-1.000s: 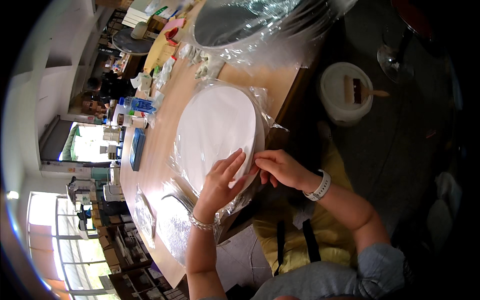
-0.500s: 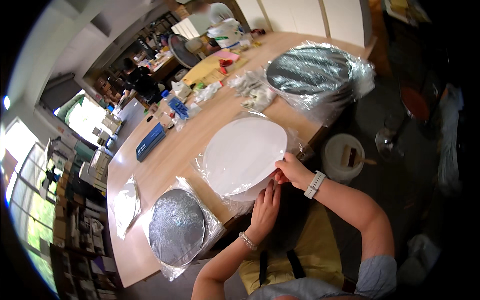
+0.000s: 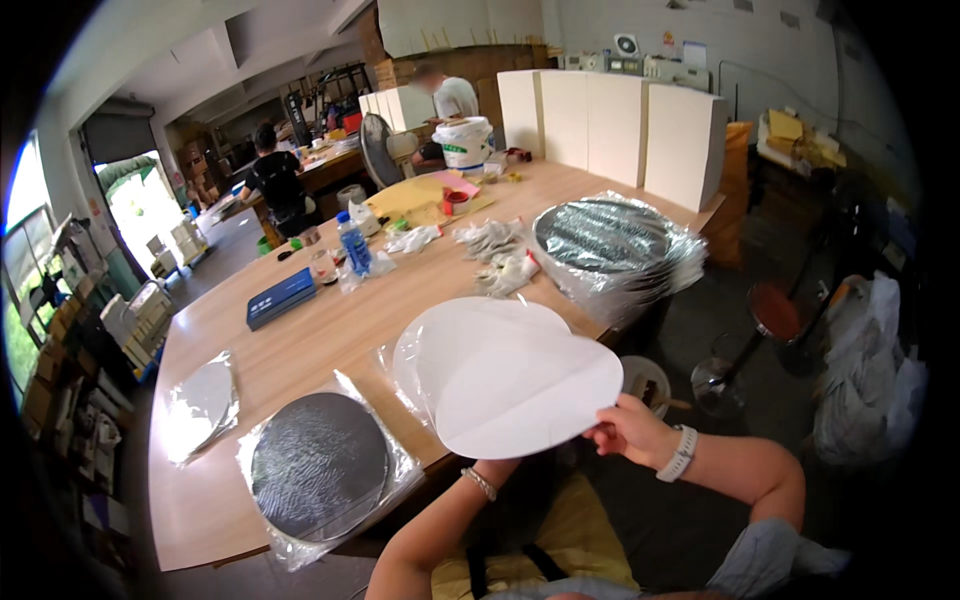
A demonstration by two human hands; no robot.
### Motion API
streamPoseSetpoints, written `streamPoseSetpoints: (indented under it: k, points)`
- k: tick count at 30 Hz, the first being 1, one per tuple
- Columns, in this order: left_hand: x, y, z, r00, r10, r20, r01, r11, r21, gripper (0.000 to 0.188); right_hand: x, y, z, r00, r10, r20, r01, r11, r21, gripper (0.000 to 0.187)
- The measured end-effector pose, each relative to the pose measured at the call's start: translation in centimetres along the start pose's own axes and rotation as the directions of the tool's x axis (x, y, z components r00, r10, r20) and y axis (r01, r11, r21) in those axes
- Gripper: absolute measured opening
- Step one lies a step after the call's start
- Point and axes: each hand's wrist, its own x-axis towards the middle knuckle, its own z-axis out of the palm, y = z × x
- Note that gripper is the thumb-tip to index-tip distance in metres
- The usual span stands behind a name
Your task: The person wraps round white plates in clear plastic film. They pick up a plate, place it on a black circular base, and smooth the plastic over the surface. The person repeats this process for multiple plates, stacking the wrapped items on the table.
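Note:
My right hand [image 3: 635,430] pinches the right edge of a round white sheet [image 3: 535,395], raised and tilted over the table's near edge. My left hand [image 3: 497,468] reaches beneath that sheet, which hides its fingers; just the wrist with a bracelet and the heel of the hand show. Partly under the raised sheet, a second round white piece [image 3: 425,345] lies on the table with clear plastic film around its left side. To the left, a dark round disc [image 3: 320,465] rests in a clear plastic wrapper at the table's near edge.
A stack of plastic-wrapped dark discs [image 3: 605,235] sits at the right, beside white gloves [image 3: 495,245]. Farther off are a blue box [image 3: 281,298], a blue bottle [image 3: 354,245] and a white bucket [image 3: 465,145]. A brush lies on a bucket [image 3: 645,380] below. Two people work behind.
The white sheet has come up off the piece beneath and shifted right, toward me. My left hand has gone under it. The view has tilted up.

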Motion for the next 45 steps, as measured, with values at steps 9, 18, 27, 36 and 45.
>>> streamPoseSetpoints:
  k: [9, 18, 27, 36, 45]
  points:
    - [2.0, 0.0, 0.8, 0.939, -0.237, 0.249, -0.020, 0.685, 0.728, 0.035, 0.4, 2.9, 1.6, 0.995, -0.085, -0.054, 0.092, 0.984, 0.153, 0.018]
    - [1.4, 1.8, -1.8, 0.955, -0.203, 0.215, -0.056, 0.590, 0.805, 0.029, -9.7, -3.5, -2.7, 0.977, -0.197, -0.081, 0.204, 0.975, 0.087, 0.020]
    - [-3.3, 3.9, -0.4, 0.902, -0.270, 0.337, -0.123, 0.588, 0.799, 0.049, 7.4, -11.8, -13.8, 0.744, -0.626, -0.234, 0.654, 0.754, 0.059, 0.008]
    - [-7.3, 10.8, -9.2, 0.946, -0.085, 0.313, -0.094, 0.851, 0.516, 0.037, 18.3, -10.3, -23.2, 0.774, -0.531, -0.345, 0.536, 0.839, -0.088, 0.019]
    - [-12.1, 11.8, -26.0, 0.865, -0.458, -0.205, 0.396, 0.372, 0.840, 0.024, 9.0, 0.2, 0.7, 0.741, -0.630, 0.233, 0.667, 0.730, -0.148, 0.029]
